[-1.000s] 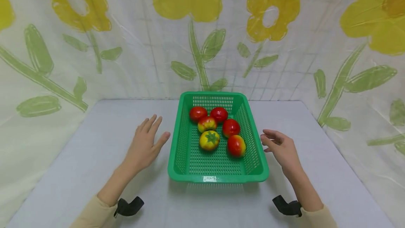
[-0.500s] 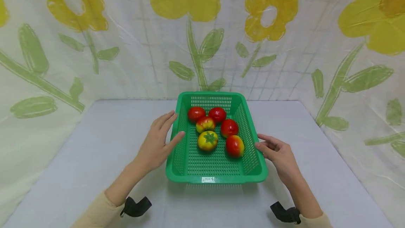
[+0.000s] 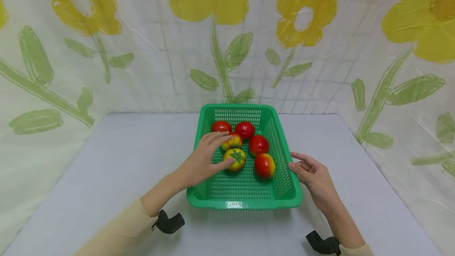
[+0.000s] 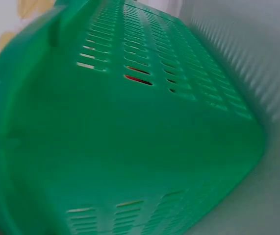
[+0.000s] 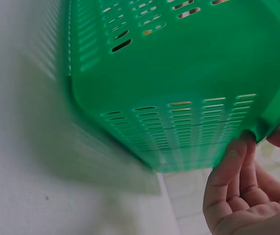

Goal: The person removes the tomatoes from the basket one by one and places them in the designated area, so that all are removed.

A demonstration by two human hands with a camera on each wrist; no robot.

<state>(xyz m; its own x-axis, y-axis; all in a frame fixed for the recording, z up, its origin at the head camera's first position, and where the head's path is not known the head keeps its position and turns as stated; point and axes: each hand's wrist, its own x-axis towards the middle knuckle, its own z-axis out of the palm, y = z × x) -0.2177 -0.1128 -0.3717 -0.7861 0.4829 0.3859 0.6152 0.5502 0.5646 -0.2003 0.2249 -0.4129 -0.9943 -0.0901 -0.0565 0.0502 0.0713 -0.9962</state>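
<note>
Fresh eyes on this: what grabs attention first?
The bright green basket mid-table, holding six glossy red and yellow fruits. Next, the hands: the left hand extends over the fruits, and the right hand pinches the basket's right rim. Behind, big yellow flowers decorate the white backdrop.

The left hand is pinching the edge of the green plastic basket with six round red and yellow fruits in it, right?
Not the left hand: the right hand pinches the edge of the green plastic basket, as the right wrist view shows. The six round red and yellow fruits are in it.
</note>
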